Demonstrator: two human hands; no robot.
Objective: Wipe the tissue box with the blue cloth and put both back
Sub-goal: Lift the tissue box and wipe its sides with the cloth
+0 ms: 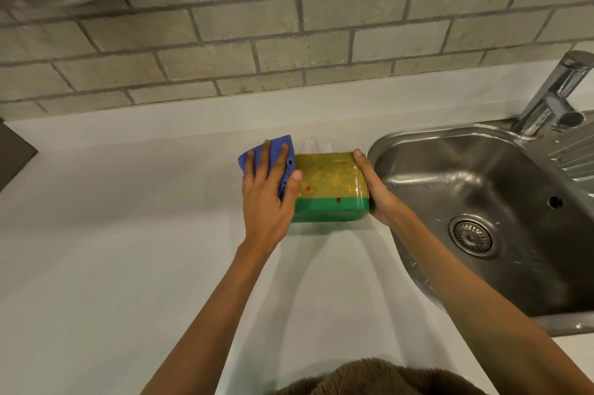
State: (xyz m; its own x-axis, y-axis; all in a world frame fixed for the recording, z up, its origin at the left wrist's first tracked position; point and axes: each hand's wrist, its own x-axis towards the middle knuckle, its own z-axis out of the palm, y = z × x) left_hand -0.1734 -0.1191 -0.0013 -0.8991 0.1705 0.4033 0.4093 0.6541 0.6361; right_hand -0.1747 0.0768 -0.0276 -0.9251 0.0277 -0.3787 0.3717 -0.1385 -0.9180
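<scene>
The tissue box [331,187] is yellow above and green below, wrapped in glossy plastic, and stands on the white counter [128,233] beside the sink. A white tissue pokes out behind its far edge. My left hand [268,198] presses the blue cloth [276,153] flat against the box's left end, fingers spread over the cloth. My right hand [374,188] grips the box's right end, thumb on the top far corner.
A steel sink [482,201] with a drain lies right of the box, its rim close to my right hand. A chrome tap [553,95] rises at the back right. A grey brick wall [257,24] backs the counter. A brown fuzzy garment shows at the bottom edge.
</scene>
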